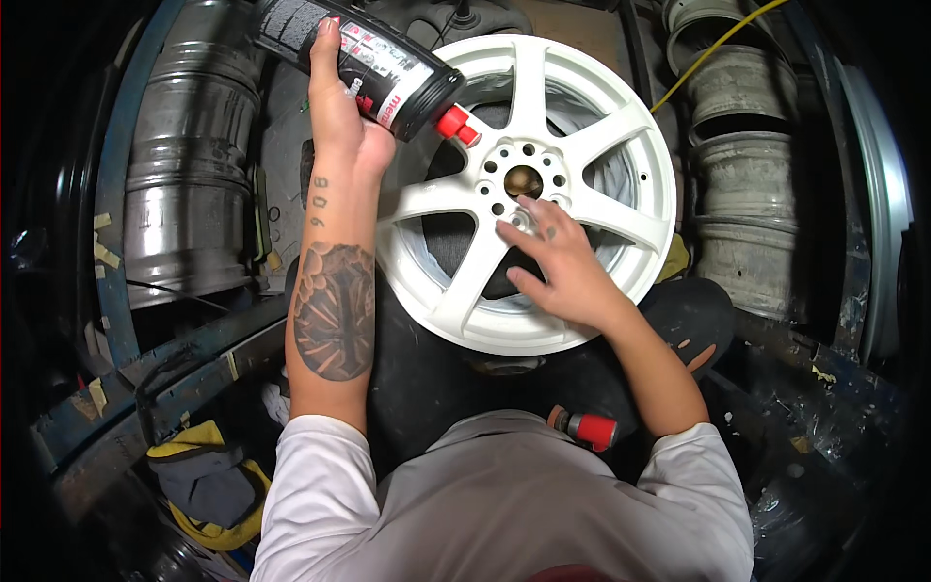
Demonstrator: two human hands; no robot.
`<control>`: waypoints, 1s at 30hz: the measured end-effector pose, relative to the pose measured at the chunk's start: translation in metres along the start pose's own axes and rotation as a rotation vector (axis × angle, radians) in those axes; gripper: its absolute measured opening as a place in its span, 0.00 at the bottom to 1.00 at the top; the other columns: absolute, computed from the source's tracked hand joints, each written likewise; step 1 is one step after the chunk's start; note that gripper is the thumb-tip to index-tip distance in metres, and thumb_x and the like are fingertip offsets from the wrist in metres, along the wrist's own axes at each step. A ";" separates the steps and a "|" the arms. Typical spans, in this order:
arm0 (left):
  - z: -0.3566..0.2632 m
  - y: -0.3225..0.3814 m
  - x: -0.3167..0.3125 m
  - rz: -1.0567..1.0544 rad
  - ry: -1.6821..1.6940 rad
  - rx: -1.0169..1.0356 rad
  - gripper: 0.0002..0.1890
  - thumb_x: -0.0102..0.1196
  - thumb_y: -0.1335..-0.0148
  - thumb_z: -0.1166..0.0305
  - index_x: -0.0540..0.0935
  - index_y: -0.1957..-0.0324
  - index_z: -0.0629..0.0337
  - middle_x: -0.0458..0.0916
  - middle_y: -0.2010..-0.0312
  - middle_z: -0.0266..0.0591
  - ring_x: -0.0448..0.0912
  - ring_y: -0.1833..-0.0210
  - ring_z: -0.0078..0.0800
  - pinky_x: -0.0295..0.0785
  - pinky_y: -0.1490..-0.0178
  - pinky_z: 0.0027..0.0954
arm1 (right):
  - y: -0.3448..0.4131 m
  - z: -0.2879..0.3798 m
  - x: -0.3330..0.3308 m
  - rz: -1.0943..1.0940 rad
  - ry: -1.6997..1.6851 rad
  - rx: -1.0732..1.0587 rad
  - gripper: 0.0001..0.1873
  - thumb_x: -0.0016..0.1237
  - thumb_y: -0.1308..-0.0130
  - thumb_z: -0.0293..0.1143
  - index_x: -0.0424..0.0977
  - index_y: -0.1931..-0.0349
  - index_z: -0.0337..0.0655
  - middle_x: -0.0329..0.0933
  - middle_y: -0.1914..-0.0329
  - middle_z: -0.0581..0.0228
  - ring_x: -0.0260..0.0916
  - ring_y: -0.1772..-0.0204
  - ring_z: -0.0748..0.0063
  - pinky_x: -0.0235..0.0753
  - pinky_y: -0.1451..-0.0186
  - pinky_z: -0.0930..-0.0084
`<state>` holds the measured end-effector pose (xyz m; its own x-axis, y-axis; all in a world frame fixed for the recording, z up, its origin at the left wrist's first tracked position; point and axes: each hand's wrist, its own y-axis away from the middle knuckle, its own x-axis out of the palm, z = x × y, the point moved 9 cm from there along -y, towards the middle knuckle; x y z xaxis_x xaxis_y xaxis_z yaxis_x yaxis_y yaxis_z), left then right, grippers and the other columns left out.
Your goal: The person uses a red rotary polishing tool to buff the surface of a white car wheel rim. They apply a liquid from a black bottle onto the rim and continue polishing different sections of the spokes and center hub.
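Note:
My left hand [338, 109] grips a black plastic bottle [378, 69] with a red cap, tipped so that the cap points down towards a white alloy wheel [529, 87]. The red cap is just above the wheel's face, near its upper-left spokes. The wheel lies face up in front of me, with its bolt holes and round centre bore showing. My right hand [556, 265] is over the lower part of the hub, fingers apart and holding nothing; whether the fingertips touch the wheel I cannot tell. A small red and silver cylindrical tool or container [593, 431] lies close to my waist.
Stacked bare metal wheels stand on the left [189, 153] and right [742, 174]. A blue metal frame [120, 218] with bits of tape runs along the sides. A yellow hose or cable [716, 51] crosses the upper right. Yellow and grey cloths [207, 480] hang at the lower left.

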<state>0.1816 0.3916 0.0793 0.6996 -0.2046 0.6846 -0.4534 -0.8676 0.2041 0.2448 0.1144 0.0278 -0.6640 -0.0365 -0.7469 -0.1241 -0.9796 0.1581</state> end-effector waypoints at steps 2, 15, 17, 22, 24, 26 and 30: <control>0.005 0.000 -0.003 0.024 0.102 -0.073 0.19 0.61 0.27 0.53 0.82 0.47 0.57 0.87 0.53 0.39 0.87 0.51 0.36 0.84 0.41 0.45 | 0.009 0.005 0.023 0.096 0.210 -0.030 0.34 0.55 0.29 0.48 0.68 0.24 0.55 0.50 0.15 0.46 0.42 0.14 0.35 0.45 0.16 0.36; 0.004 0.002 0.003 0.109 0.007 -0.044 0.18 0.62 0.27 0.55 0.82 0.47 0.58 0.88 0.54 0.39 0.87 0.52 0.32 0.84 0.42 0.41 | 0.012 0.002 0.033 0.172 0.423 0.002 0.43 0.48 0.29 0.65 0.55 0.18 0.63 0.44 0.12 0.47 0.38 0.12 0.39 0.40 0.17 0.31; 0.005 0.001 0.002 0.092 0.000 -0.061 0.18 0.61 0.27 0.55 0.82 0.47 0.59 0.88 0.54 0.39 0.87 0.52 0.33 0.84 0.42 0.41 | 0.011 -0.005 0.031 0.103 0.447 -0.007 0.43 0.50 0.30 0.65 0.57 0.19 0.60 0.44 0.12 0.47 0.38 0.11 0.41 0.41 0.17 0.32; 0.008 0.002 0.008 0.125 0.073 -0.090 0.19 0.63 0.28 0.53 0.82 0.47 0.57 0.88 0.55 0.37 0.87 0.54 0.32 0.84 0.43 0.40 | 0.022 0.028 0.048 0.232 0.282 -0.156 0.45 0.55 0.32 0.63 0.61 0.21 0.51 0.45 0.13 0.46 0.39 0.12 0.42 0.45 0.17 0.33; 0.004 0.002 0.006 0.116 0.054 -0.094 0.19 0.60 0.26 0.54 0.81 0.45 0.58 0.88 0.53 0.40 0.87 0.51 0.34 0.84 0.41 0.42 | 0.016 0.029 0.036 0.161 0.220 -0.131 0.45 0.58 0.33 0.60 0.61 0.22 0.49 0.48 0.14 0.45 0.42 0.13 0.40 0.44 0.17 0.35; 0.003 0.005 0.008 0.146 0.081 -0.136 0.19 0.57 0.24 0.54 0.81 0.44 0.60 0.88 0.52 0.43 0.87 0.49 0.37 0.83 0.40 0.44 | 0.004 0.009 0.020 0.031 0.349 -0.042 0.44 0.54 0.31 0.61 0.60 0.21 0.49 0.49 0.14 0.45 0.44 0.13 0.41 0.46 0.17 0.35; 0.000 0.008 0.015 0.237 0.055 -0.164 0.19 0.55 0.23 0.55 0.81 0.43 0.60 0.88 0.51 0.40 0.86 0.49 0.35 0.82 0.39 0.41 | 0.000 0.004 0.039 0.011 0.345 -0.048 0.44 0.52 0.31 0.63 0.60 0.21 0.50 0.49 0.14 0.44 0.46 0.14 0.42 0.47 0.18 0.36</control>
<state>0.1885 0.3821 0.0914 0.5344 -0.3643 0.7627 -0.6870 -0.7129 0.1409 0.2159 0.1135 0.0013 -0.3758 -0.1034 -0.9209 -0.0781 -0.9867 0.1426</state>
